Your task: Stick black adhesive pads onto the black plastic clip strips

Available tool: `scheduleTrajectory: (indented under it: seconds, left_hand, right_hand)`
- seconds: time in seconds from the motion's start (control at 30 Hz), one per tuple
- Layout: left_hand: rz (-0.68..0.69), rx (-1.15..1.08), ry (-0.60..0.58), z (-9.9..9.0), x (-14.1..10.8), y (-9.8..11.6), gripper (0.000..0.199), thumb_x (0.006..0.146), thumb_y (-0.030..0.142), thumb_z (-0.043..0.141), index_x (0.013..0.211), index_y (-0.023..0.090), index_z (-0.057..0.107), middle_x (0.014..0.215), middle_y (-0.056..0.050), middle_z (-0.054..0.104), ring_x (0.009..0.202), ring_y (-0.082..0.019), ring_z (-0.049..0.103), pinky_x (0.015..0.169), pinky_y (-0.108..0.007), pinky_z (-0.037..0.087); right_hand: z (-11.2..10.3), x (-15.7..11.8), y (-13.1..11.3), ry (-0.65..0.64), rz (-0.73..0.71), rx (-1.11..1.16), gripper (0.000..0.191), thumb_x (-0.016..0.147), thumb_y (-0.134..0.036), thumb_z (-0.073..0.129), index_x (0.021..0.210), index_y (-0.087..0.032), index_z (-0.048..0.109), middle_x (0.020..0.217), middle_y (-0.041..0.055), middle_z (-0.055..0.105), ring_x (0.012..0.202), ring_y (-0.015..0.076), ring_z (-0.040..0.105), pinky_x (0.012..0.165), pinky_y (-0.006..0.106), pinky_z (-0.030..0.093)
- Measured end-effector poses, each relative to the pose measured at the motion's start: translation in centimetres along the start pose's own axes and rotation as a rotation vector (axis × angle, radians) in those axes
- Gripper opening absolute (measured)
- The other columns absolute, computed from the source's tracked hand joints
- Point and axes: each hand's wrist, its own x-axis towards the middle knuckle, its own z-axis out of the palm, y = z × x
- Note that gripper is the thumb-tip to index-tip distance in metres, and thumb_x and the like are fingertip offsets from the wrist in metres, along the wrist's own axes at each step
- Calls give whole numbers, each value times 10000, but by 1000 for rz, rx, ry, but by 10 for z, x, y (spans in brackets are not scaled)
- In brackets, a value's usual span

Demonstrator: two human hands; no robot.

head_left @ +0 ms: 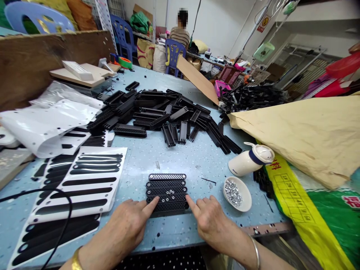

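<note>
Forearms (pixel 97 240) at seven and five o'clock lead to left hand (pixel 132 217) and right hand (pixel 209 215), index fingers extended at black strips (pixel 165 184) at six o'clock; whether curled fingers hold anything cannot be told. Uneven pressing could scatter loose rings (pixel 170 192).

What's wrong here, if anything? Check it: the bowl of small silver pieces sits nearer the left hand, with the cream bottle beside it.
Wrong side: the head view shows the bowl of small silver pieces nearer the right hand, with the cream bottle beside it.
</note>
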Motion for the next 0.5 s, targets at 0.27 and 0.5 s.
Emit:
scheduleTrajectory:
  seconds: [0.27,0.5]
  left_hand:
    - [34,41,-44,1,-1,-3,678,767,-38,391,1409,176,420,745,-38,640,630,-208,574,609,-345,481]
    - [45,21,-84,1,-1,-2,695,764,-59,386,1427,150,391,792,-55,646,650,-206,578,617,-350,487]
  right_hand:
    - [-17,8,7,-46,-109,-10,614,772,4,493,1380,18,411,882,146,640,764,242,523,705,430,434]
    - [-28,10,26,-69,-176,51,641,738,41,448,1370,-65,455,870,94,651,761,214,552,769,414,431]
